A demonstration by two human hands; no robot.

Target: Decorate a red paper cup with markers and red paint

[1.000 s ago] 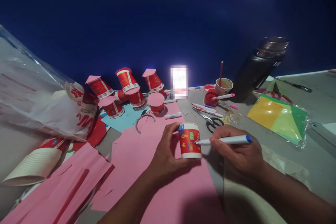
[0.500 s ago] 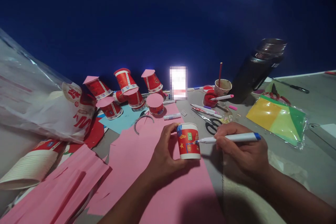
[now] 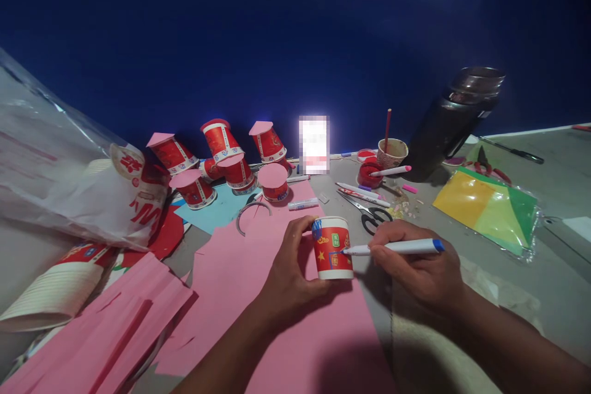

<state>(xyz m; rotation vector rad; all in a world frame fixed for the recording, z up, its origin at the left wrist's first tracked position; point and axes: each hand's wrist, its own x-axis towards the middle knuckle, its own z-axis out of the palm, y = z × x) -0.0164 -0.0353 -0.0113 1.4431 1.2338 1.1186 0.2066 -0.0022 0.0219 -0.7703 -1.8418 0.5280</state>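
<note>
My left hand [image 3: 293, 265] grips a red paper cup [image 3: 327, 261] by its left side, thumb near the base and fingers at the top. The cup has gold and green print, blue marks at its upper left and blue lines lower down. Between the fingers of my right hand [image 3: 418, 265] is a white marker [image 3: 397, 247] with a blue end. Its tip meets the cup's front at the blue lines. Beneath the cup lies a large sheet of pink paper [image 3: 240, 301]. Scissors [image 3: 369, 212] with black handles lie just behind my right hand.
Several red cups with pink paper tops [image 3: 272, 183] stand at the back left. A plastic bag [image 3: 78, 178] and stacked paper cups [image 3: 50, 295] fill the left. A black flask [image 3: 455, 120], a cup with a stick [image 3: 392, 151] and a yellow-green packet [image 3: 484, 209] are on the right.
My right hand has moved a little left with the marker, whose tip has slid leftward along the cup's front. The left hand and cup have barely moved.
</note>
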